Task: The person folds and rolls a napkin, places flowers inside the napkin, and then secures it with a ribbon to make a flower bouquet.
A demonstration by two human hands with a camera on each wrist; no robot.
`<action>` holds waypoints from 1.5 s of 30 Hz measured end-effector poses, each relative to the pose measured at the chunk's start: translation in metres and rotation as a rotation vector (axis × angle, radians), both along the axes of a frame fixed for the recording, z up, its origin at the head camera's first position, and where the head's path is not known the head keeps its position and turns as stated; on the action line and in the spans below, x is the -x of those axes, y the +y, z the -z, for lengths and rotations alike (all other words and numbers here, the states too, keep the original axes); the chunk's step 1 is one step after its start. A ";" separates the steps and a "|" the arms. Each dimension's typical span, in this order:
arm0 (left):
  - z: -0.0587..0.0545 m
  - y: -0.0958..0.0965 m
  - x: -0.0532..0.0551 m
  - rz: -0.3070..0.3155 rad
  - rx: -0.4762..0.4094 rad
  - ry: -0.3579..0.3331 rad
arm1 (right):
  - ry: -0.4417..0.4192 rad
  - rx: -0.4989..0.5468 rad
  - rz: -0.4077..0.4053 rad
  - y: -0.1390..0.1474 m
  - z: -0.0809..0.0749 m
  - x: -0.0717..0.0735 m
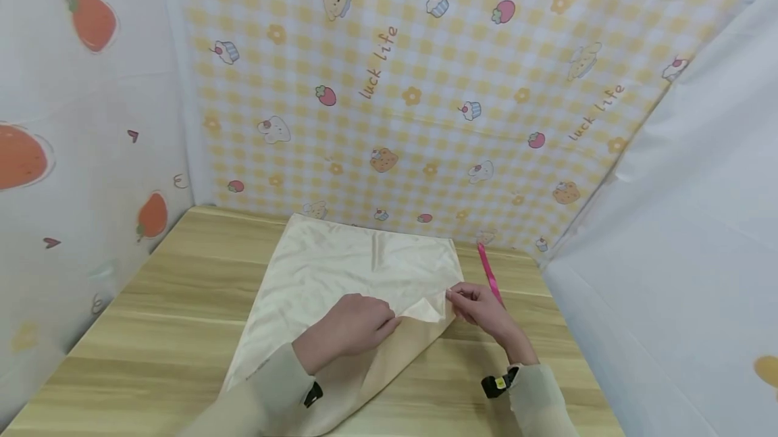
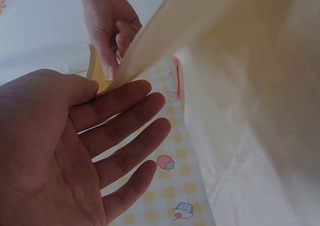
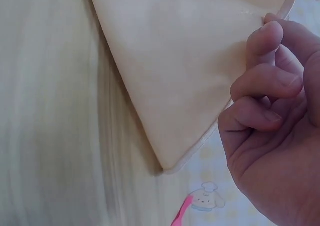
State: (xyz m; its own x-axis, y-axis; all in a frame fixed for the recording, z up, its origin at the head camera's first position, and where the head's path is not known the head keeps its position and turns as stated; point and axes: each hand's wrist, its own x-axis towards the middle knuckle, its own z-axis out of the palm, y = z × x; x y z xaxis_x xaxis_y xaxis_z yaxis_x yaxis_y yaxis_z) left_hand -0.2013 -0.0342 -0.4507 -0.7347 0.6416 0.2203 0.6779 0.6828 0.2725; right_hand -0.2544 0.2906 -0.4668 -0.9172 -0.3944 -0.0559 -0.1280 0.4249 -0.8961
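Note:
A cream satin cloth [image 1: 322,268] lies spread on the wooden table, its near right part lifted and turned so the beige underside shows. My left hand [image 1: 355,325] pinches the raised edge between thumb and forefinger; in the left wrist view the other fingers of that hand [image 2: 120,146] are stretched out. Farther right along the same edge, my right hand [image 1: 480,305] pinches the cloth with thumb and fingertip. The right wrist view shows this hand [image 3: 270,101] with its remaining fingers curled, above a hanging pointed corner of the cloth [image 3: 165,116].
A pink ribbon [image 1: 488,271] lies on the table [image 1: 152,315] just past my right hand. Yellow checked fabric [image 1: 395,119] hangs behind the table, with white sheets on the left [image 1: 121,106] and right [image 1: 681,221]. A dark band [image 1: 498,383] sits at my right wrist.

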 end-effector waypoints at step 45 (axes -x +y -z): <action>-0.002 -0.057 0.038 -0.246 -0.181 -0.013 | 0.138 -0.032 -0.011 -0.062 -0.034 0.049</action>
